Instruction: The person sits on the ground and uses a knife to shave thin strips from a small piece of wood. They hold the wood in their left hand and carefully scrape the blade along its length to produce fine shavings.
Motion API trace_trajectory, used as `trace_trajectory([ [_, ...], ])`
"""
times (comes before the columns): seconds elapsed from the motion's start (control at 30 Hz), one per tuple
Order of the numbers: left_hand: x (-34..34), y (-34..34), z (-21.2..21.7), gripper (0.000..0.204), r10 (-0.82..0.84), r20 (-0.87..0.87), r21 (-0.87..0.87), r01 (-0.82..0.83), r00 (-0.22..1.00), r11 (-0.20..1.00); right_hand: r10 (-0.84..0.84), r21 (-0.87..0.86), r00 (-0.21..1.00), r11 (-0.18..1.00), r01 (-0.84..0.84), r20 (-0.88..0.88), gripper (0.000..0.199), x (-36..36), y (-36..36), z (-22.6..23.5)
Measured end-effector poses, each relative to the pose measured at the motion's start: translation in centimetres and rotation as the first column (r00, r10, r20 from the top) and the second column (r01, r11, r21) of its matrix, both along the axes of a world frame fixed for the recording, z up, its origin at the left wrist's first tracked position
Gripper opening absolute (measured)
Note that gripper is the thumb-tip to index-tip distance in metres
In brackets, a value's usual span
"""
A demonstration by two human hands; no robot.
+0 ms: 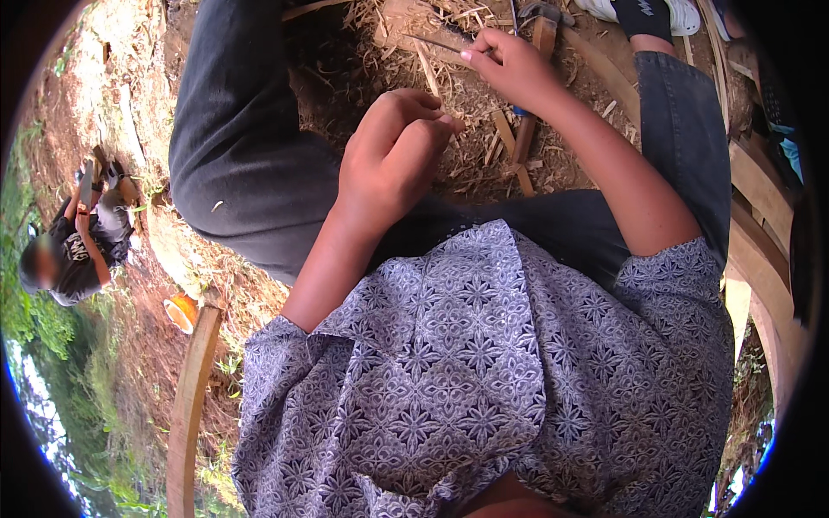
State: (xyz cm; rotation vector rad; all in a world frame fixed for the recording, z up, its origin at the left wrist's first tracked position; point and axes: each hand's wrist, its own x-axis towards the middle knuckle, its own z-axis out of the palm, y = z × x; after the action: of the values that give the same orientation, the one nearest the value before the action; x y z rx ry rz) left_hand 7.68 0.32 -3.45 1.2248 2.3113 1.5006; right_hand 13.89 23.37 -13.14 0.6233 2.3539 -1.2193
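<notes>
Patterned shirt fabric [484, 371], grey-blue with a repeating floral motif, fills the lower half of the head view; dark trousers [242, 164] cover both legs, spread to either side of a patch of ground littered with wood shavings [449, 164].

Right hand [509, 65]: fingers curled narrowly, thumb and forefinger pinching a thin dark sliver [440, 41]. Its long axis runs nearly level, from the fingertips away toward the person's left, with a slight upward slope. The free end lies over the shavings, well apart from either leg.

Left hand [393, 151]: closed into a loose fist, fingers folded inward. Whether anything sits inside the fist cannot be told. It hovers nearer the body than the right hand, below the sliver's free end and not touching it.

Key relation: the sliver extends leftward from the right fingertips, so its free end lies just beyond and above the left knuckles; the left hand is the nearer one to that end.

Surroundings: a wooden-handled tool [528, 104] lies on the ground under the right wrist. Curved wooden planks [192, 406] border the scene, and another person [78, 242] crouches far off at left.
</notes>
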Motion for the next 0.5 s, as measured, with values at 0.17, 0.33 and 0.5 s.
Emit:
trace_trajectory([
  [0.17, -0.1, 0.1, -0.2, 0.023, -0.017, -0.024, 0.014, 0.017, 1.000, 1.000, 0.159, -0.054, 0.985, 0.986, -0.155, 0.067, 0.031, -1.2, 0.5, 1.8],
  [0.33, 0.2, 0.0, -0.2, 0.022, 0.003, -0.023, -0.007, -0.003, 1.000, 1.000, 0.186, 0.090, 0.979, 0.977, -0.193, 0.080, 0.028, -2.3, -0.2, 1.8],
  [0.5, 0.2, 0.4, 0.0, 0.022, -0.021, -0.026, -0.005, 0.020, 0.999, 1.000, 0.097, 0.185, 0.995, 0.978, -0.099, 0.020, 0.030, -2.5, -1.2, -0.6],
])
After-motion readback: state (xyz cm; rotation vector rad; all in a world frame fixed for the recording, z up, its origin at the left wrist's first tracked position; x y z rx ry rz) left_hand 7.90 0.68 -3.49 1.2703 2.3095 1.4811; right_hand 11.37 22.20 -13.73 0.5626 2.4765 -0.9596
